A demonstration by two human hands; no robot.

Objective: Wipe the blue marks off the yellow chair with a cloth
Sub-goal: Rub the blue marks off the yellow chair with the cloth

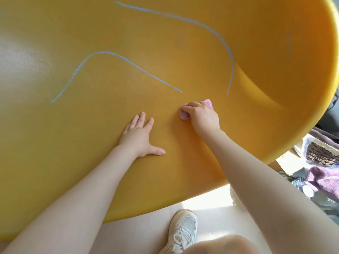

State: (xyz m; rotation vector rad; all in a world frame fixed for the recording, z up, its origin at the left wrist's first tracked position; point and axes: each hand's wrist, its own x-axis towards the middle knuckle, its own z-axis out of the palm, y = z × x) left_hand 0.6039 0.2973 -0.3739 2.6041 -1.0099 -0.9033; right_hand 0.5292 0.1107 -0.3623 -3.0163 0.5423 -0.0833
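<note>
A: Hands?
B: Right hand (202,119) clenches the cloth (184,114) against the chair (55,162); left hand (140,136) lies flat and splayed at its eight o'clock.
A: Marks?
B: Two blue marks (117,56), at eleven and twelve o'clock of the cloth.

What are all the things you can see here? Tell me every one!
chair: one, yellow, fills most of the view
marks: two long curvy lines, blue, on the chair above the hands
cloth: one, pink, bunched on the chair under the right hand
basket: one, dark woven, right edge, on the floor
fabric: one, purple, right edge below the basket
floor: pale, below the chair
shoe: one, white, on the floor at the bottom
left hand: open, flat on the chair
right hand: closed on the cloth
</note>
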